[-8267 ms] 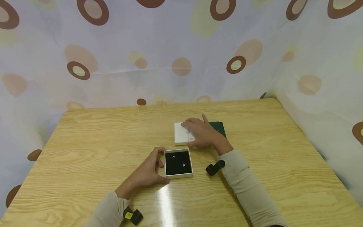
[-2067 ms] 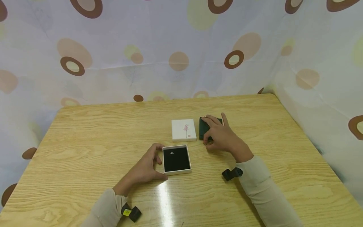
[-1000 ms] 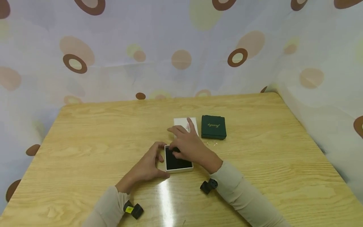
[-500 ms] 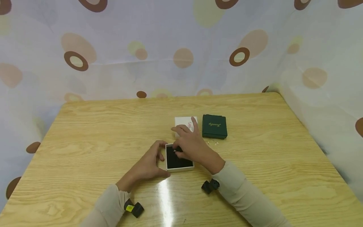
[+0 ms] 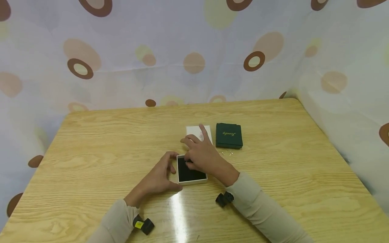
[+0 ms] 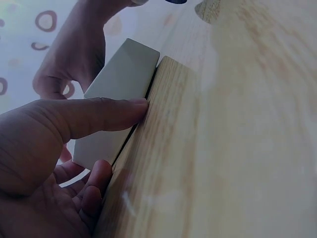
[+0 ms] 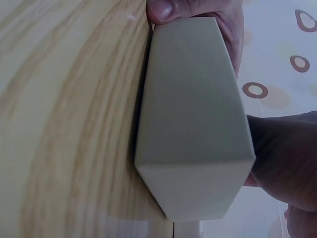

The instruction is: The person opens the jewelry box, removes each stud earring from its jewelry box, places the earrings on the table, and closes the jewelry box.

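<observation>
A white box base with a black lining stands on the table. My left hand grips it from the left, thumb along the near side and fingers at the far side. In the left wrist view the thumb lies against the box wall. My right hand reaches over the far part of the lining, thumb and forefinger pinching a tiny star-shaped earring, mostly covered by the fingertips. In the right wrist view the box wall hides those fingertips.
A white lid with a pink flower lies behind the box, partly covered by my right hand. Right of it is a dark green jewelry box with gold lettering. Several small shiny pieces lie in front of that on the wooden table.
The lower-right star left the lining between the first two frames. My right hand has since moved from beside the green box to the other star. My left hand has stayed at the box.
</observation>
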A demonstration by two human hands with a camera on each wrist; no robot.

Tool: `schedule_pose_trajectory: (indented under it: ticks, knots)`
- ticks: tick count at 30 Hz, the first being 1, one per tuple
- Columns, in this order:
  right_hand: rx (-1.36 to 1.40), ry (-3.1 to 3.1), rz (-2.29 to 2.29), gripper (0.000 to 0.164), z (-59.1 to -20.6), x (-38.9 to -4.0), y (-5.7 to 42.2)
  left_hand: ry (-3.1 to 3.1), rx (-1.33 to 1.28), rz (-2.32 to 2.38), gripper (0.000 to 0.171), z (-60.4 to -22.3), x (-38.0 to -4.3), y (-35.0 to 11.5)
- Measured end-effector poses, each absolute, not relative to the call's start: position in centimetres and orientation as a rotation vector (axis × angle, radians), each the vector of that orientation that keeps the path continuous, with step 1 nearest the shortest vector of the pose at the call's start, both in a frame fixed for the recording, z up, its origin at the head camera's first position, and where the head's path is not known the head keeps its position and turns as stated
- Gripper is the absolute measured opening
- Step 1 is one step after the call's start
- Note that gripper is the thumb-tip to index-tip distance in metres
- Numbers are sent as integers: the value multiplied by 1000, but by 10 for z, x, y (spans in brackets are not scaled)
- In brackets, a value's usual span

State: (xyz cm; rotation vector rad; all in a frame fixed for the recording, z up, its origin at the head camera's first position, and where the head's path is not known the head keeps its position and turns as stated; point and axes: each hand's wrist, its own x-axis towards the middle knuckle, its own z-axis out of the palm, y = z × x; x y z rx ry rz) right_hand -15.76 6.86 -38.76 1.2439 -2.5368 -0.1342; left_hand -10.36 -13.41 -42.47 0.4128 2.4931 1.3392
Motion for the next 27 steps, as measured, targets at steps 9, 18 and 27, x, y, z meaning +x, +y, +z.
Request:
schedule_pose_trajectory:
  ticks: [9,18,27]
  knots:
    - [1260,-2458,-188,12,-387,-158,69,2504,439,1335,95,-426,-103,-134]
    - [1267,-2378,-93,15,-393,-160,72,2483,405,1348,96,-424,-103,-133]
    - [1285,-2355,-83,11,-392,-162,73,2483,399,1358,96,-425,-103,-133]
